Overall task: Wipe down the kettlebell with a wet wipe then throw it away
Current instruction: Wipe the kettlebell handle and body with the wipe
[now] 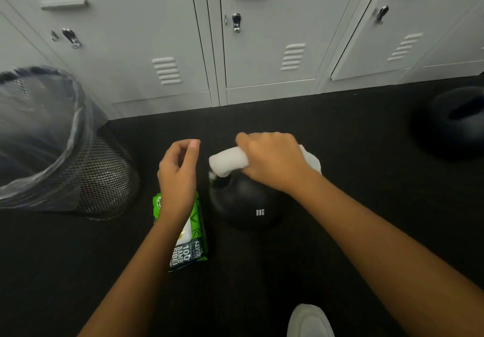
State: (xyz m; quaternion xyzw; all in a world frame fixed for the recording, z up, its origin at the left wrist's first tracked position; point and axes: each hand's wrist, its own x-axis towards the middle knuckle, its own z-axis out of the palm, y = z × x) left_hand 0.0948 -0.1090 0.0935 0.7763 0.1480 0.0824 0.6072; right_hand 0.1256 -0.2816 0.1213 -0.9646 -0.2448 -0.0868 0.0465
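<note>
A black kettlebell (243, 203) marked 8KG stands on the dark floor in the middle of the view. My right hand (272, 161) grips a white wet wipe (228, 160) wrapped over the kettlebell's handle, which is hidden under the wipe and hand. My left hand (178, 174) hovers just left of the kettlebell, fingers loosely curled and holding nothing. Below it lies the green wet wipe pack (191, 242), partly covered by my left wrist. A black mesh trash bin (60, 150) lined with a clear bag stands at the left.
Grey lockers (251, 38) run along the back wall. A second dark kettlebell (455, 124) sits at the right edge. A white shoe (309, 321) shows at the bottom. Dark rubber flooring (340, 232) covers the ground.
</note>
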